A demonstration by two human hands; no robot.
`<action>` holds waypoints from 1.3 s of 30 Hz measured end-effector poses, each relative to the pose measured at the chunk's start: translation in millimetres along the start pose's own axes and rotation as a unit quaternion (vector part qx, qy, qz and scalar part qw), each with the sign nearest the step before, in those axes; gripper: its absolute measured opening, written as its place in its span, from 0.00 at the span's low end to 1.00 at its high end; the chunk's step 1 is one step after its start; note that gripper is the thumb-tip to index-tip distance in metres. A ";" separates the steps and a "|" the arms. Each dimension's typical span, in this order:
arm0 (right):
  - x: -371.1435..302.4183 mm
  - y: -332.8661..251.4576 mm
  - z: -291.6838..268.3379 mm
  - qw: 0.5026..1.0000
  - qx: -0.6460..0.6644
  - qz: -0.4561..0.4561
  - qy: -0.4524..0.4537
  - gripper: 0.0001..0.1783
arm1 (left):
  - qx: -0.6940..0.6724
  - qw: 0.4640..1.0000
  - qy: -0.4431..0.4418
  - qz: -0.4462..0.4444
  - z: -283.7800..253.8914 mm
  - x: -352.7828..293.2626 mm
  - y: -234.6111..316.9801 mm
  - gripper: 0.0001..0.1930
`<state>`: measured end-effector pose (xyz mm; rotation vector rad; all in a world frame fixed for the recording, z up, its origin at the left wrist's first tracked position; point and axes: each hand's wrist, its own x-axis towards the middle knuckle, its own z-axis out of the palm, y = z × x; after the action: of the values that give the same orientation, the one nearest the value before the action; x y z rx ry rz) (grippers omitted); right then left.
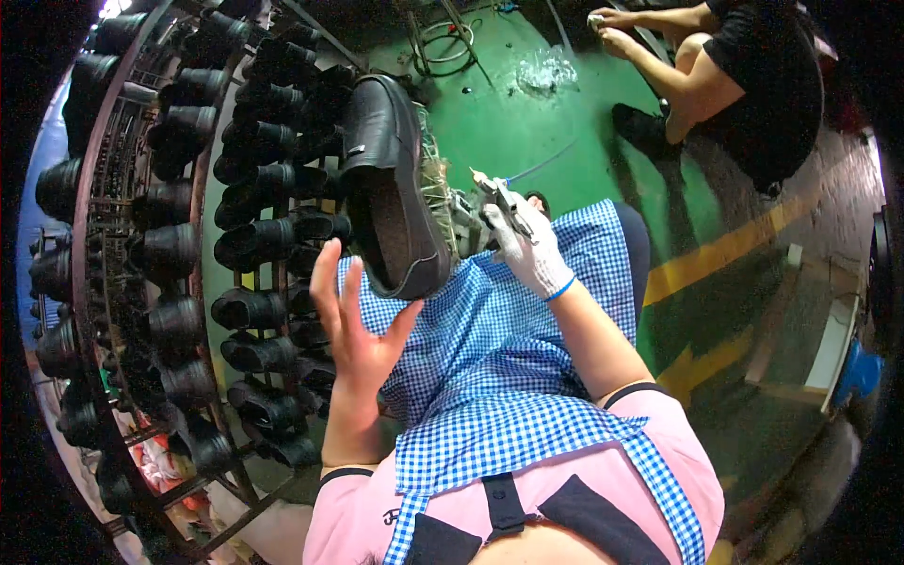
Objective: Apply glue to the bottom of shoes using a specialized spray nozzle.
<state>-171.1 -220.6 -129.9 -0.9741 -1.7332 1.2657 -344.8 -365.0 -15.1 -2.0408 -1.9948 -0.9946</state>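
A black leather slip-on shoe (384,132) is upright in front of me, its toe pointing away and its opening facing up. My left hand (360,330) is bare, with fingers spread beside the shoe's heel; the thumb is close to the heel, and I cannot tell whether it touches. My right hand (532,247), in a white knit glove, is closed around a metal gun-like tool (507,209) with a thin nozzle, to the right of the shoe. A fibrous, string-wrapped piece (436,184) shows along the shoe's right side. What supports the shoe is mostly hidden.
Metal racks (89,198) with many black shoes (250,245) fill the left side. A thin blue hose (546,162) leads off near the tool. A crouching co-worker (753,104) holds a small white item at upper right. A wet-looking patch (546,73) marks the green floor (584,127).
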 end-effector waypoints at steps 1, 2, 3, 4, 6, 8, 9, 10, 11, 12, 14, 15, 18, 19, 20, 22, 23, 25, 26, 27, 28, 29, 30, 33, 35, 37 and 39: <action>-0.1 6.5 -2.7 0.997 -0.071 -0.009 0.009 0.18 | 0.038 0.998 -0.019 0.042 -8.5 4.5 1.6 0.37; -3.8 11.3 -3.3 0.995 -0.089 -0.055 0.005 0.20 | 0.057 0.996 -0.044 0.056 -15.8 6.7 4.5 0.26; -7.6 14.9 -4.2 0.992 -0.123 -0.032 -0.008 0.21 | 0.066 0.993 -0.073 0.061 -20.6 10.8 7.7 0.21; -10.2 17.7 -3.0 0.986 -0.155 -0.054 -0.010 0.20 | 0.070 0.990 -0.087 0.083 -24.3 15.7 9.7 0.19; -12.4 20.1 4.9 0.991 -0.125 -0.051 0.011 0.17 | 0.096 0.983 -0.128 0.089 -27.2 25.7 14.1 0.16; -11.1 22.1 11.1 0.991 -0.130 -0.035 0.009 0.15 | 0.106 0.979 -0.140 0.106 -30.4 33.7 19.0 0.17; -10.4 23.2 13.2 0.991 -0.123 -0.043 0.015 0.14 | 0.120 0.974 -0.154 0.119 -32.4 36.8 21.3 0.18; -9.8 24.5 14.9 0.992 -0.117 -0.052 0.021 0.14 | 0.122 0.972 -0.160 0.123 -33.6 39.0 23.2 0.18; -10.1 25.9 15.8 0.991 -0.116 -0.056 0.032 0.13 | 0.130 0.968 -0.169 0.133 -34.5 40.2 24.9 0.18; -10.2 27.3 16.3 0.991 -0.107 -0.071 0.046 0.13 | 0.141 0.962 -0.181 0.147 -35.3 41.6 25.7 0.19; -12.7 29.8 13.7 0.993 -0.084 -0.070 0.041 0.13 | 0.126 0.964 -0.190 0.140 -35.9 44.9 24.8 0.19; -13.5 30.6 11.0 0.995 -0.073 -0.055 0.028 0.13 | 0.118 0.963 -0.200 0.138 -35.7 46.6 24.0 0.19; -17.9 27.1 -3.6 1.000 0.003 0.008 -0.025 0.15 | 0.105 0.962 -0.213 0.135 -33.8 53.2 22.8 0.19; -19.7 22.8 -9.6 0.999 0.023 0.029 -0.024 0.15 | 0.102 0.963 -0.208 0.137 -34.2 55.8 23.6 0.19; -18.8 18.0 -15.2 0.998 0.002 0.057 -0.025 0.15 | 0.110 0.956 -0.224 0.154 -34.6 58.5 24.4 0.20; -18.6 5.6 -31.8 0.994 0.061 0.088 -0.017 0.13 | 0.125 0.941 -0.257 0.179 -35.3 63.2 26.8 0.20; -17.1 -1.5 -40.0 0.990 0.084 0.106 -0.026 0.13 | 0.122 0.936 -0.269 0.191 -35.1 66.1 27.2 0.18; -15.6 -18.6 -51.0 0.987 0.135 0.079 -0.031 0.11 | 0.123 0.926 -0.292 0.205 -36.1 71.1 28.2 0.17; -14.3 -26.3 -56.0 0.986 0.133 0.078 -0.055 0.12 | 0.118 0.924 -0.299 0.209 -36.1 73.5 27.7 0.16; -12.6 -33.1 -59.6 0.985 0.131 0.077 -0.078 0.12 | 0.117 0.923 -0.293 0.219 -36.6 74.9 28.3 0.16; -9.0 -38.5 -60.3 0.981 0.154 0.073 -0.089 0.15 | 0.104 0.925 -0.296 0.213 -36.8 75.8 28.4 0.16; -5.9 -43.0 -60.7 0.978 0.150 0.081 -0.119 0.19 | 0.094 0.925 -0.306 0.206 -37.3 76.4 28.6 0.16; -1.3 -46.0 -58.6 0.975 0.154 0.096 -0.127 0.20 | 0.093 0.924 -0.312 0.201 -37.6 76.4 28.8 0.18; 11.4 -50.4 -47.9 0.976 0.158 0.090 -0.124 0.20 | 0.117 0.921 -0.311 0.203 -38.8 75.3 29.0 0.18; 16.5 -51.4 -41.7 0.979 0.156 0.072 -0.114 0.20 | 0.120 0.924 -0.301 0.205 -39.8 73.5 29.2 0.18; 19.3 -51.4 -38.6 0.981 0.157 0.070 -0.094 0.21 | 0.123 0.925 -0.297 0.202 -40.8 71.6 29.7 0.19; 21.3 -50.9 -37.9 0.983 0.150 0.051 -0.089 0.19 | 0.139 0.926 -0.284 0.205 -42.2 70.1 30.3 0.21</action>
<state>-153.0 -198.0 -69.5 -0.8008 -1.5770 1.6685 -338.0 -330.9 64.9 -2.6057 -1.6500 -0.0280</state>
